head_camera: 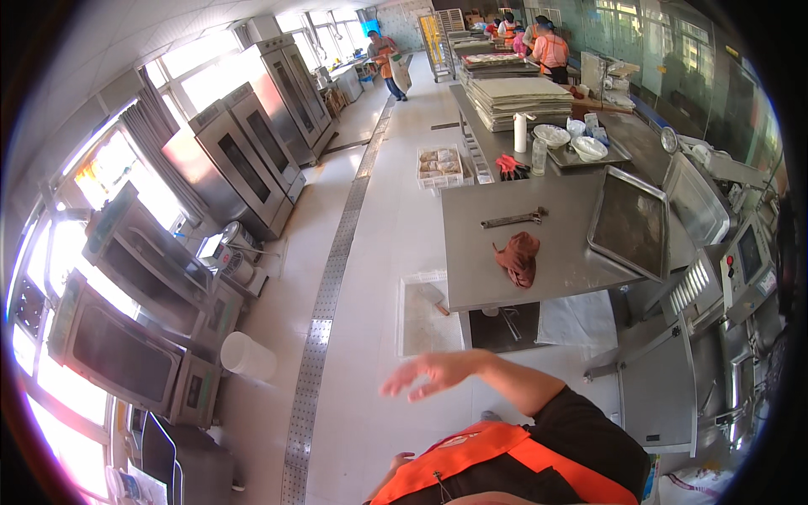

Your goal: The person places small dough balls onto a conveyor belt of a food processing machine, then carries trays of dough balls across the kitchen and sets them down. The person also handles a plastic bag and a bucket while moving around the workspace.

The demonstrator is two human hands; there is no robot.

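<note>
My right hand (429,375) is raised in front of my orange apron (467,445), its fingers apart and nothing in it. Low beside the apron, only a small part of my left hand (402,459) shows; its fingers are mostly hidden. Beyond my right hand stands a stainless steel table (470,271). A crumpled reddish-brown cloth (519,259) lies on it, with an adjustable wrench (512,219) just behind. At the table's right side rests a metal baking tray (631,221). Neither hand touches these things.
A white plastic crate (410,344) holding a scraper sits on the floor by the table. Machinery with a control panel (748,255) stands at right. Ovens (126,372) and a white bucket (248,355) line the left. A person (382,57) carrying a sack is in the far aisle.
</note>
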